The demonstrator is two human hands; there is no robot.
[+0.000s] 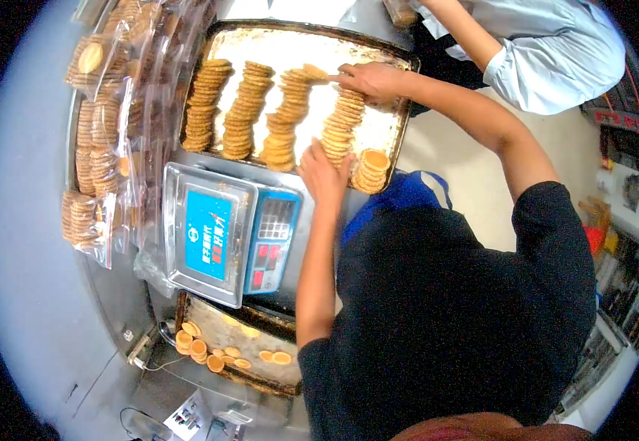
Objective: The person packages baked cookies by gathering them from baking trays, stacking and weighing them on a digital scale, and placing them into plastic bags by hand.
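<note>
- The left hand [323, 173] is touching the near end of the fourth biscuit row [341, 121], its thumb standing spread from its fingers.
- The right hand [375, 79] is reaching over the far end of that row, its forefinger stretching out near the top of the third row [283, 121]; whether its other fingers are pinching anything, I cannot tell.
- The fourth row is lying on the large baking tray [290, 44] between the hands, its biscuits overlapping (slightly crookedly).
- Two more rows [242, 114] are lying beyond the third, and a short stack [371, 173] is sitting in the near corner.
- A scale [209, 231] is standing just beside the tray, and bagged biscuits [102, 140] are lining the far side.
- A second tray [261, 353] is holding loose biscuits [197, 347].
- Another person's pale blue sleeve [547, 73] is showing beyond the right arm.
</note>
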